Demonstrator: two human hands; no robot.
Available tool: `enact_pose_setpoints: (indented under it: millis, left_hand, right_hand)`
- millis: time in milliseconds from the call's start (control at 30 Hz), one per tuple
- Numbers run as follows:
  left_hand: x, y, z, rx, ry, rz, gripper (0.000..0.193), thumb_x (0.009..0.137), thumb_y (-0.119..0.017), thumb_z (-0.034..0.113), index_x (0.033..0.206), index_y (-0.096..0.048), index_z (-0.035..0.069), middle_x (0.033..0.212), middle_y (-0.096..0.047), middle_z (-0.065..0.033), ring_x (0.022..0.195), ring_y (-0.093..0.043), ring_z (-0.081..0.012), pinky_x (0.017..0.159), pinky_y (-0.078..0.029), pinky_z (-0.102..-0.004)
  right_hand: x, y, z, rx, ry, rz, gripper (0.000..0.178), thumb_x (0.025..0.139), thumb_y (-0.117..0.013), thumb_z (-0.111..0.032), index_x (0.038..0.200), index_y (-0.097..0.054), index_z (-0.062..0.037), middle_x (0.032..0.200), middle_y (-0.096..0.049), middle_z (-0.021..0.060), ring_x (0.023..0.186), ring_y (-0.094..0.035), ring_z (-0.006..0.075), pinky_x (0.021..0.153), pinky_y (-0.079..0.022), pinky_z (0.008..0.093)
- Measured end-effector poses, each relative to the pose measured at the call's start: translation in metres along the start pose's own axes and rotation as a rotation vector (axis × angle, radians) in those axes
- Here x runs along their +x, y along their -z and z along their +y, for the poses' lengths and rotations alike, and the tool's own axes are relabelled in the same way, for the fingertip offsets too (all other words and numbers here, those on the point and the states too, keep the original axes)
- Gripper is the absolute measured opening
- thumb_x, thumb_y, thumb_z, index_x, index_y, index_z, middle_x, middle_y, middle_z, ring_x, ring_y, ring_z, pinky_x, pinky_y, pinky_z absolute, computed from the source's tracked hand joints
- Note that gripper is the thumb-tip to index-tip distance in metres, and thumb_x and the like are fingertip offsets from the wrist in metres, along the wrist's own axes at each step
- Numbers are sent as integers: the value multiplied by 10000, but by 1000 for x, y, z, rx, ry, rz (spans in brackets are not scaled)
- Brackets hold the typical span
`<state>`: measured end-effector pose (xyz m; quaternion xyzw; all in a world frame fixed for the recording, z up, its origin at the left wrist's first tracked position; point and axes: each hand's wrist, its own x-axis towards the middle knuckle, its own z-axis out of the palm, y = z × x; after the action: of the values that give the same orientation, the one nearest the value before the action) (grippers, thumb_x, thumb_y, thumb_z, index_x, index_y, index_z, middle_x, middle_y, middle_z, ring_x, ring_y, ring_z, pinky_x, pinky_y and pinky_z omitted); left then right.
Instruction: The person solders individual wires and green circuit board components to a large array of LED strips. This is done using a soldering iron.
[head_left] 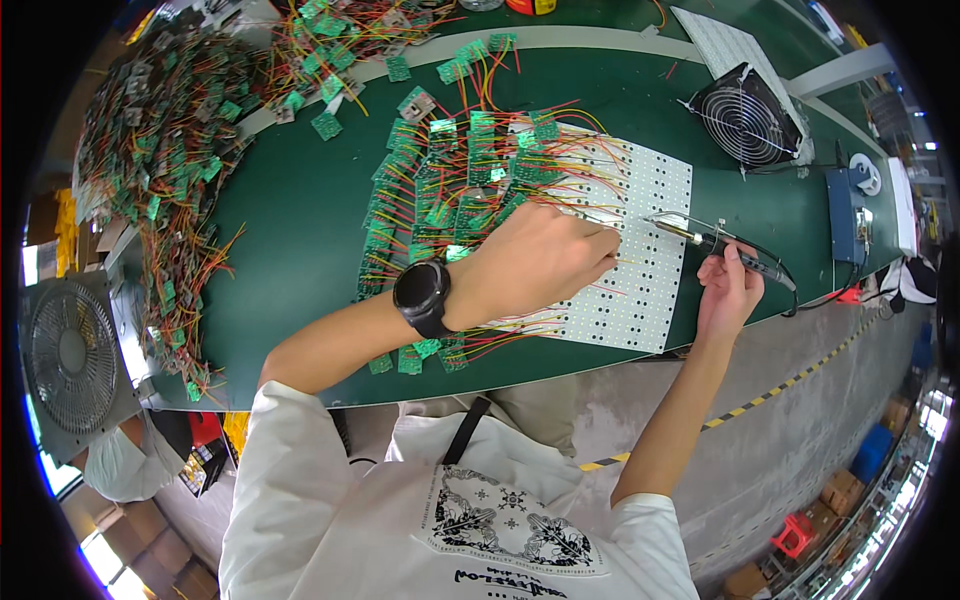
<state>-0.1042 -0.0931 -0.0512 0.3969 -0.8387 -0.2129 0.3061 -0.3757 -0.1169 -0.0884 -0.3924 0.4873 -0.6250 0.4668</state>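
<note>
Panel [650, 300] | partly beneath left hand [545, 255] | soldering iron [711, 244] | in right hand [730, 285]

From here I see a black fan [745, 118] far right, grey fan [72, 340] left, striped floor tape [745, 408] and red stool [793, 535] near right, cardboard boxes [150, 535] near left.

The left hand [535, 260], right hand [728, 295] and table [290, 230] are viewed downward, from near, by a head-worn fisheye camera.
</note>
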Motion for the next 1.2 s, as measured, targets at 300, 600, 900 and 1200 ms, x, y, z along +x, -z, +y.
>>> enact_pose_setpoints:
  millis: [300, 600, 900, 1200]
  left_hand:
    - [-5, -17, -19, 143, -5, -47, 74, 774, -654, 139, 807, -638, 74, 668, -591, -45, 552, -584, -241, 466, -450, -347]
    - [-6, -20, -22, 144, 29, -22, 101, 737, -672, 114, 801, -623, 53, 659, -573, -33, 509, -570, -210, 435, -440, -332]
    - [-6, -21, -24, 133, 17, -37, 132, 710, -674, 83, 822, -616, 43, 660, -549, -34, 491, -552, -198, 423, -432, -327]
    - [-5, -20, -24, 132, 3, -34, 186, 685, -671, 87, 856, -627, 25, 667, -548, -41, 489, -550, -191, 429, -433, -321]
  right_hand:
    - [0, 2, 2, -69, 27, -32, 217, 871, -611, -89, 1014, -593, 73, 699, -611, 122, 526, -566, 185, 477, -425, 263]
    - [-10, -2, 1, -173, 195, -39, 225, 845, -611, -54, 1013, -570, 90, 770, -615, 155, 518, -577, 208, 445, -448, 290]
    - [-10, 9, 6, -72, 81, -195, 268, 829, -622, -32, 1049, -545, 101, 814, -625, 182, 523, -589, 225, 450, -468, 299]
    - [-10, 11, 7, -191, 70, -216, 256, 857, -580, -74, 1043, -539, 98, 772, -609, 174, 525, -555, 199, 481, -455, 295]
